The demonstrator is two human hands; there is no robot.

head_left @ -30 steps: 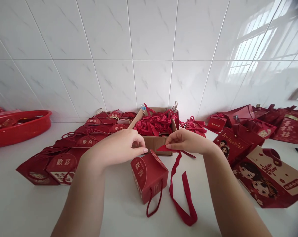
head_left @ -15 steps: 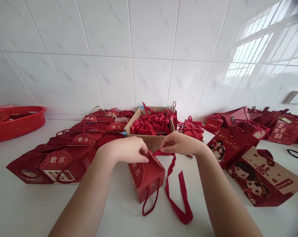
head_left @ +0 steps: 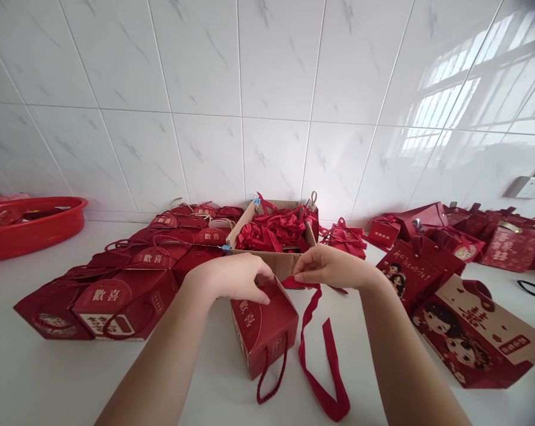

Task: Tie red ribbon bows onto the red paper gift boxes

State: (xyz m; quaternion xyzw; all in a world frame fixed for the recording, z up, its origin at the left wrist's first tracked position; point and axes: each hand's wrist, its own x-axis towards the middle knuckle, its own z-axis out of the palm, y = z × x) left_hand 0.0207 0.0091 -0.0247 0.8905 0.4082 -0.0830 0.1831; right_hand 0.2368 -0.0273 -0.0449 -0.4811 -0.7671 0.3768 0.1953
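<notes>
Viewing remotely through the head camera, I record a red gift box [head_left: 276, 322] on the tabletop [head_left: 214, 378], near the middle of the view, set askew with its rope handle [head_left: 280, 380] hanging on the near side. I find the right hand [head_left: 331, 266] close to the box's far right edge, its grip pinching a red ribbon [head_left: 333, 367] between thumb and fingers; the remaining length loops loosely on the tabletop beside the box. The left hand [head_left: 238, 279] is at the box's upper far part, fingers curled; I cannot tell whether that grip pinches, presses or merely rests. Risks, in my judgement: the pinch takes in little of the ribbon, so smooth fabric could slip out under a pull; the twist in the hanging length could make it lie crooked; the loose loop could snag on the rope handle; and a heavy left hand could dent or shift the box. I also note the cardboard carton [head_left: 280, 260] of tangled ribbons [head_left: 274, 231] just beyond both hands, where a trailing end could catch.
</notes>
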